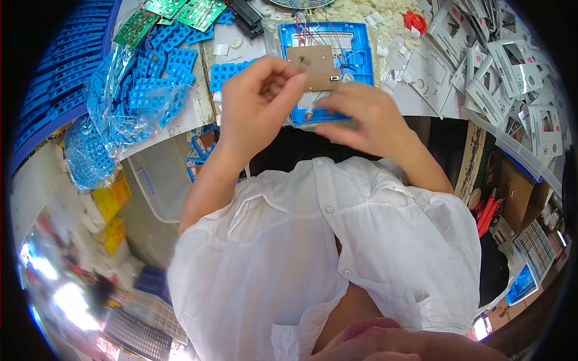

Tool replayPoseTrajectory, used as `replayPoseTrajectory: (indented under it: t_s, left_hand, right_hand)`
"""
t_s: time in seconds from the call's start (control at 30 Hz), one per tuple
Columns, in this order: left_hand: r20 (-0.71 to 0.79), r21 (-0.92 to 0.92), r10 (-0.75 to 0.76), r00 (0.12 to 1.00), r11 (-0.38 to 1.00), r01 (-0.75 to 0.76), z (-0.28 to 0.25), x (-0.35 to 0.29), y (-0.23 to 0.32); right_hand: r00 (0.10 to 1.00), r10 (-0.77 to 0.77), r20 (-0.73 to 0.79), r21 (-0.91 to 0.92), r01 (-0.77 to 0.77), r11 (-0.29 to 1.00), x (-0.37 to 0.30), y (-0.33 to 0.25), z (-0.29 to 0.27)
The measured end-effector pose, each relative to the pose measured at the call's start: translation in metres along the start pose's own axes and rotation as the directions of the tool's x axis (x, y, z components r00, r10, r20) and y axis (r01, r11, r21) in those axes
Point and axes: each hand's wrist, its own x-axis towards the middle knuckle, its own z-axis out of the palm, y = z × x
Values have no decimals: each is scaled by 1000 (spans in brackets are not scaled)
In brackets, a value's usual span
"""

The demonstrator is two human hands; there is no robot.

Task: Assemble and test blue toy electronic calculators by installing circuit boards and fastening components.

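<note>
A blue plastic casing (363, 45) lies before me at the table's front edge. Over its middle rests a brown circuit board (319, 72), with thin red and other wires running up from it. My left hand (259, 102) hovers at the board's left edge, thumb and forefinger drawn together; what they hold, if anything, is hidden. A small dark piece (305, 61) shows near those fingertips, over the board. My right hand (364, 117) is above the casing's lower right corner, blurred, its thumb and forefinger apart with nothing visible between them.
Blue keypad pieces (171, 66) in clear plastic lie at left, with green circuit boards (198, 13) behind. A red ring-shaped roll (415, 23) sits among pale round parts at back right. White and grey panels (490, 78) pile up at right. A clear bin (159, 180) stands below the table.
</note>
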Motion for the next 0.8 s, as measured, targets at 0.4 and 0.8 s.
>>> replayPoseTrajectory:
  t_s: [0.4, 0.8]
  left_hand:
    - [181, 631, 371, 911, 667, -397, -3, -22, -10]
    - [126, 677, 425, 896, 623, -391, 15, -45, -37]
  right_hand:
    - [991, -68, -117, -183, 46, 982, 12, 17, -9]
    - [926, -376, -33, -240, 358, 902, 68, 38, 30]
